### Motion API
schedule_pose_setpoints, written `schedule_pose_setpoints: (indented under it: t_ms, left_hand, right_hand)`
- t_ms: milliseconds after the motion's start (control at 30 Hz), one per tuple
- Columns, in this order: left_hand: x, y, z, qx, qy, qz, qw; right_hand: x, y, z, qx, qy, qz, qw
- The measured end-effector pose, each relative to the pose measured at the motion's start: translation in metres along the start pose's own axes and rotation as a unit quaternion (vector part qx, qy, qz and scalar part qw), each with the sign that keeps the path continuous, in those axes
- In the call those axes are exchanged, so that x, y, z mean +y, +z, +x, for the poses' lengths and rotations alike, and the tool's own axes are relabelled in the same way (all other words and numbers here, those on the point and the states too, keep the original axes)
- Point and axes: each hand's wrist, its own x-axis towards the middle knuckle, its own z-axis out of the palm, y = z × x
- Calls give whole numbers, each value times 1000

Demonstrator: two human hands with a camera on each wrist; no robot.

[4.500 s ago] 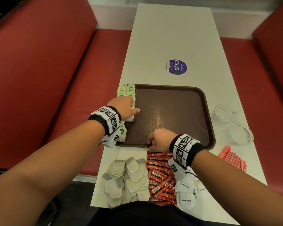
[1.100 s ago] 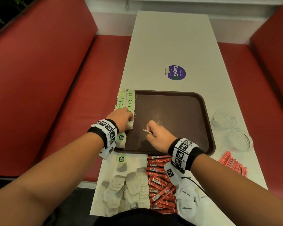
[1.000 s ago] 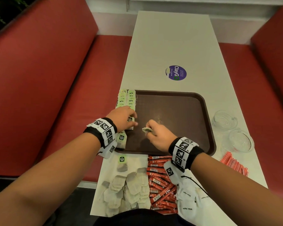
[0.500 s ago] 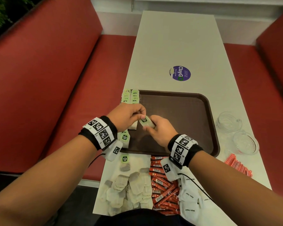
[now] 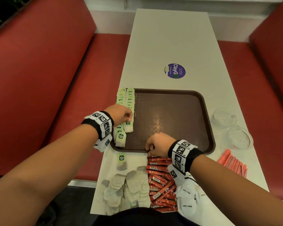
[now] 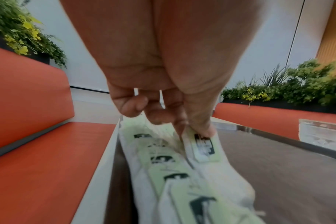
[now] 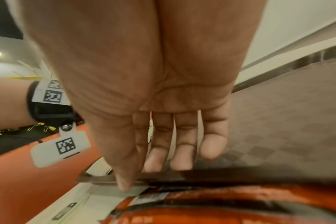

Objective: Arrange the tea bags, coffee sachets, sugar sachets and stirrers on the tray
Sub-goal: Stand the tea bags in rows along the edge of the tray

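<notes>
Head view: the left hand (image 5: 120,115) pinches the green tag of a tea bag (image 5: 128,126) at the near end of 2 rows of tea bags (image 5: 126,101) along the left edge of the brown tray (image 5: 170,115). The right hand (image 5: 157,145) hovers over the tray's near rim, above the coffee sachets (image 5: 160,181) on the table (image 5: 170,43).

Left wrist view: thumb and fingers (image 6: 199,124) grip the tag (image 6: 203,148).

Right wrist view: the fingers (image 7: 182,144) hang straight and relaxed, holding nothing.

Green-tagged tea bags (image 5: 127,103) in 2 overlapping rows along tray (image 5: 178,101) left edge.
</notes>
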Motion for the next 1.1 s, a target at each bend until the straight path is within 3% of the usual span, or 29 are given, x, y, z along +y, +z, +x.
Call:
schedule_pose_setpoints:
  t_ms: [233, 333, 467, 667, 833, 1100]
  left_hand:
    - [9, 8, 9, 83, -79, 55, 992]
    - [17, 19, 8, 54, -92, 114, 988]
    - [15, 25, 9, 38, -106, 114, 987]
    - [4, 17, -19, 66, -104, 83, 989]
    - [-3, 42, -52, -11, -94, 100, 990]
    - [-20, 60, -58, 23, -108, 27, 994]
  right_hand:
    - [-1, 1, 2, 1, 12, -1, 1000]
    - [-2, 1, 2, 2, 15, -1, 1000]
    - [-5, -1, 1, -3, 15, -15, 1000]
    - [-14, -5, 12, -6, 21, -49, 999]
    - [-29, -8, 35, 40, 15, -89, 995]
    - [-55, -4, 57, 59, 17, -146, 987]
